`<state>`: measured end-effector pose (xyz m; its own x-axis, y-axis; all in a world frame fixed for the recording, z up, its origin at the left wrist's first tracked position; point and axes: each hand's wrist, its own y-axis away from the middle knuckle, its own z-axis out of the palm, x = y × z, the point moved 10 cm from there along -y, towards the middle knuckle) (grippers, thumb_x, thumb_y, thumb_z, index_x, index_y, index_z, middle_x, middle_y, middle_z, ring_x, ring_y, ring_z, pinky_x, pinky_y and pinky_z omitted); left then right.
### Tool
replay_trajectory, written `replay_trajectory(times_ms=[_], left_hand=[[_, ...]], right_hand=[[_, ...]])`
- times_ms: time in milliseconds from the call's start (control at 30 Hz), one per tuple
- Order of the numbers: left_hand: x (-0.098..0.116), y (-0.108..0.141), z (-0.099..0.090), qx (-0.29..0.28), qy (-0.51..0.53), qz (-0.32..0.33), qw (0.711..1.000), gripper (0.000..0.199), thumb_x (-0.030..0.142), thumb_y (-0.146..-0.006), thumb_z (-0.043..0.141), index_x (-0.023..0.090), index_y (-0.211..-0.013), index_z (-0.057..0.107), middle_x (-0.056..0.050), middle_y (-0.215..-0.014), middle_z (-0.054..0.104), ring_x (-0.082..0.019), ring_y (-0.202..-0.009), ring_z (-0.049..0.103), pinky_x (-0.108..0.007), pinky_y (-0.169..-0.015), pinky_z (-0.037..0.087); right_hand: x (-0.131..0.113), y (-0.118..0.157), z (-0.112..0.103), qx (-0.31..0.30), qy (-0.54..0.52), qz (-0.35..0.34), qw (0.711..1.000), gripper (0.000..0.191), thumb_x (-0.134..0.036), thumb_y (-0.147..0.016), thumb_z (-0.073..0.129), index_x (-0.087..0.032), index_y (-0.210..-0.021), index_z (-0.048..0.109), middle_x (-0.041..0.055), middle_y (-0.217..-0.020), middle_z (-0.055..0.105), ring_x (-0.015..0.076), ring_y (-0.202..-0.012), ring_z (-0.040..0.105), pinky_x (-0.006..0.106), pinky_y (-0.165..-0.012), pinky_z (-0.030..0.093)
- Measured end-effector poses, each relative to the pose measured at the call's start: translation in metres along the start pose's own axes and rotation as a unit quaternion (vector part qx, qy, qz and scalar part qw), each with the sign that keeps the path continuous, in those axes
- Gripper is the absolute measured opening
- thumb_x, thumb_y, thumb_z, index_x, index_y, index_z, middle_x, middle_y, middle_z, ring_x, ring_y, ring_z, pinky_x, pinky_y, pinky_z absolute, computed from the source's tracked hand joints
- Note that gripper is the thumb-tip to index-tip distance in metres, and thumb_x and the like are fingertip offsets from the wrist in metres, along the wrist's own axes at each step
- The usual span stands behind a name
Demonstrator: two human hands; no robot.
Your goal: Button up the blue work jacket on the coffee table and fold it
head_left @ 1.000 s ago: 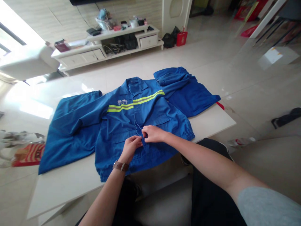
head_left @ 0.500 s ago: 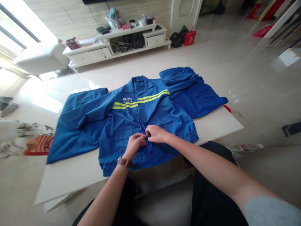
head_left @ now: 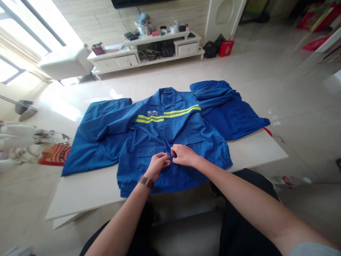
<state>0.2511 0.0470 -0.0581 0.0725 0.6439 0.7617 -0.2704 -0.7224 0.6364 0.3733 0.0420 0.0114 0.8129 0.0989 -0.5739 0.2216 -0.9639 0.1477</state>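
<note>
A blue work jacket [head_left: 149, 135] with a yellow-and-grey reflective stripe lies front up, collar away from me, on a white table [head_left: 87, 193]. My left hand [head_left: 159, 165], with a brown-strapped watch on its wrist, pinches the front placket low down. Right beside it my right hand [head_left: 184, 155] is closed on the other side of the same placket. A bit of cloth is bunched between the two hands; any button there is hidden by my fingers. Above the hands the front edges lie together, and both sleeves stretch out sideways.
More blue cloth lies under the sleeves, one folded piece [head_left: 93, 156] on the left and another [head_left: 237, 117] on the right. Beyond the table stands a white TV cabinet [head_left: 114, 64] with a red bag [head_left: 226, 48] near it. A plastic bottle [head_left: 293, 180] lies at the right.
The whole view has shifted, so the jacket and table appear a little further right. Both hands keep their grip at the same part of the placket, with only slight finger movement.
</note>
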Motion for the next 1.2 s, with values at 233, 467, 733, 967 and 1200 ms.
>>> replay_trajectory(times_ms=[233, 467, 733, 967, 1200], left_hand=[[-0.001, -0.002, -0.003, 0.011, -0.006, 0.005, 1.0, 0.028, 0.022, -0.066, 0.085, 0.014, -0.081, 0.063, 0.001, -0.062, 0.067, -0.007, -0.055, 0.063, -0.016, -0.056, 0.051], [0.0, 0.0, 0.001, 0.003, -0.019, 0.025, 1.0, 0.03, 0.025, -0.065, 0.086, 0.015, -0.08, 0.062, 0.001, -0.062, 0.065, -0.008, -0.053, 0.062, -0.018, -0.054, 0.051], [0.001, -0.004, 0.001, 0.0, -0.039, 0.027, 0.999, 0.026, 0.022, -0.067, 0.083, 0.015, -0.08, 0.062, 0.001, -0.059, 0.064, -0.009, -0.052, 0.061, -0.017, -0.051, 0.05], [0.003, -0.006, 0.001, -0.009, -0.037, 0.032, 0.999, 0.029, 0.025, -0.065, 0.086, 0.015, -0.079, 0.062, 0.0, -0.057, 0.065, -0.009, -0.051, 0.062, -0.017, -0.051, 0.049], [0.005, -0.005, -0.001, 0.002, -0.05, 0.039, 0.998, 0.022, 0.019, -0.069, 0.08, 0.015, -0.079, 0.062, 0.0, -0.056, 0.064, -0.01, -0.052, 0.062, -0.017, -0.05, 0.047]], right_hand=[[-0.001, 0.002, -0.001, 0.0, -0.009, 0.002, 1.0, 0.007, -0.02, -0.079, 0.066, -0.019, -0.086, 0.064, 0.0043, -0.096, 0.067, 0.0169, -0.085, 0.061, 0.025, -0.068, 0.037], [-0.004, 0.003, 0.002, -0.007, 0.004, -0.014, 1.0, 0.005, -0.02, -0.082, 0.066, -0.019, -0.084, 0.062, 0.004, -0.093, 0.066, 0.0165, -0.084, 0.06, 0.025, -0.07, 0.037], [-0.001, 0.001, 0.005, -0.012, 0.003, 0.008, 1.0, 0.007, -0.018, -0.092, 0.057, -0.018, -0.086, 0.062, 0.0053, -0.095, 0.066, 0.0154, -0.084, 0.06, 0.025, -0.073, 0.038], [-0.002, -0.003, 0.008, -0.017, 0.011, 0.014, 1.0, 0.01, -0.015, -0.092, 0.054, -0.018, -0.091, 0.063, 0.0063, -0.098, 0.067, 0.0171, -0.087, 0.062, 0.026, -0.074, 0.038], [0.0, -0.001, 0.009, -0.003, 0.017, 0.027, 0.999, 0.008, -0.02, -0.094, 0.054, -0.019, -0.094, 0.062, 0.0071, -0.101, 0.068, 0.0189, -0.09, 0.064, 0.027, -0.074, 0.038]])
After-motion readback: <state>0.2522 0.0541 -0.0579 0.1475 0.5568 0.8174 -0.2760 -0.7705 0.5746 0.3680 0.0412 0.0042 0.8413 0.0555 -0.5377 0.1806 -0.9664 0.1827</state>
